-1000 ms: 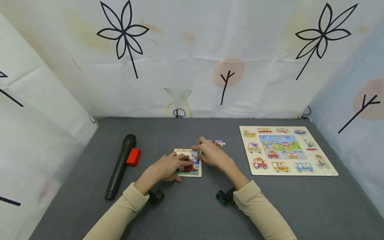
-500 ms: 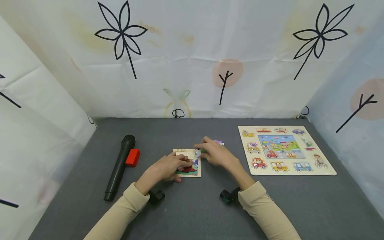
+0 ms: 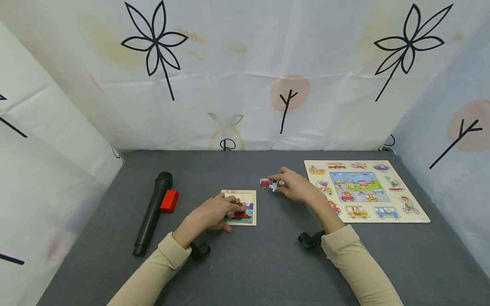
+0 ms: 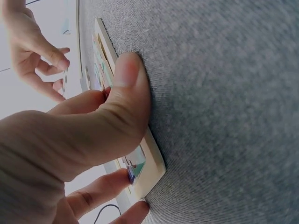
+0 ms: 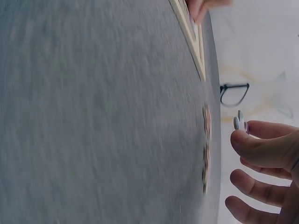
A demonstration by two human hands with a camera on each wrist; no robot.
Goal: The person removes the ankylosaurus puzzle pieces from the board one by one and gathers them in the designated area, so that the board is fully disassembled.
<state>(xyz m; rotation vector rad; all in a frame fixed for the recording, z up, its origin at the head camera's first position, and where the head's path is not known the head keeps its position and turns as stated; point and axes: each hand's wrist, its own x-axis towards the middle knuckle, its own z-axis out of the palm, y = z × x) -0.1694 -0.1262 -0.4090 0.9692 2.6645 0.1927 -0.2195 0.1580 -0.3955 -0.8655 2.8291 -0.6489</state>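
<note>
A small wooden jigsaw board (image 3: 248, 197) lies on the table, its near part filled with coloured pieces and its far part bare wood. My left hand (image 3: 214, 212) holds it, the thumb at the near edge and the fingers reaching over the picture. In the left wrist view the thumb (image 4: 128, 88) lies along the frame. Right of the board, my right hand (image 3: 298, 187) pinches a puzzle piece (image 5: 239, 122) between thumb and index finger, lifted off the table. Loose puzzle pieces (image 3: 265, 183) lie below and beside it, partly hidden by the fingers.
A larger wooden puzzle board with vehicles (image 3: 367, 214) lies at the right, close to my right forearm. On the left are a black microphone (image 3: 153, 214) and a red block (image 3: 169, 201) beside it. White printed cloth (image 3: 245, 93) walls the back and sides.
My right hand has moved right, away from the board to the loose pieces, carrying a puzzle piece off the board's far right corner. My left hand has stayed on the board.
</note>
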